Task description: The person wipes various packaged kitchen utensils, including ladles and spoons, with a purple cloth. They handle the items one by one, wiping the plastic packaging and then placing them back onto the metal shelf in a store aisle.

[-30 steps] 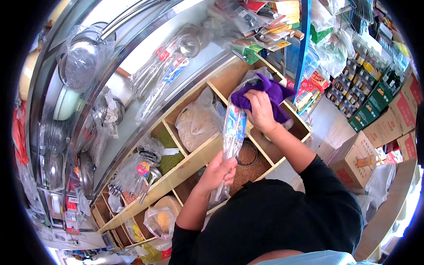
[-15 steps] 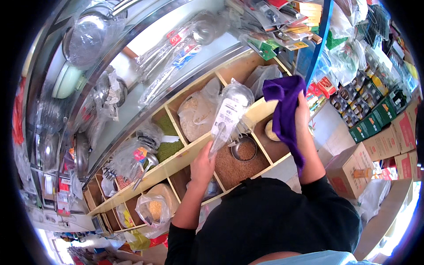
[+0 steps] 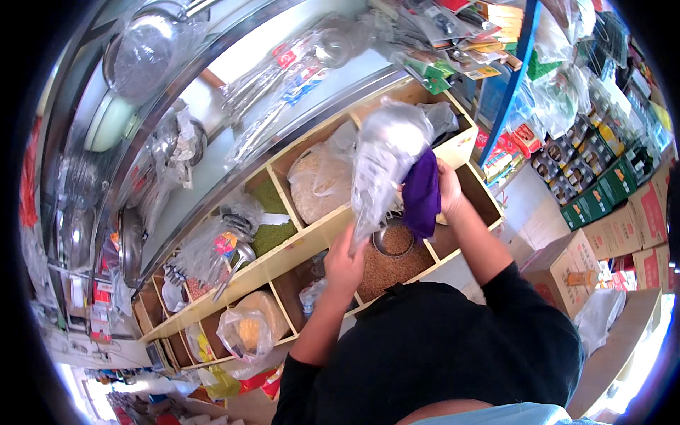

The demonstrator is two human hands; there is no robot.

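Observation:
My left hand [image 3: 345, 265] is closed around the handle end of a metal ladle [image 3: 398, 131] in a clear plastic wrapper, its round bowl pointing up and away. The ladle looks blurred. In my right hand [image 3: 448, 187] is a purple cloth [image 3: 423, 197], gripped so that it hangs down right beside the ladle's wrapped side. The cloth overlaps the wrapper's edge in view; whether they press together I cannot tell. Below both lies a wooden compartment of reddish-brown grain [image 3: 394, 273], with a metal bowl [image 3: 394, 239] resting in it.
Wooden bins [image 3: 319, 237] run diagonally beneath my hands, holding green beans [image 3: 273, 239], bagged grain [image 3: 312, 188] and a plastic-wrapped bundle of utensils [image 3: 212, 248]. Beyond is a glass shelf with wrapped utensils [image 3: 276, 92]. A blue post [image 3: 511, 85] and cardboard boxes [image 3: 559, 273] stand on the right.
My right hand has brought the purple cloth leftward and down to the ladle. My left hand has moved slightly right, and the ladle has shifted up and right with it.

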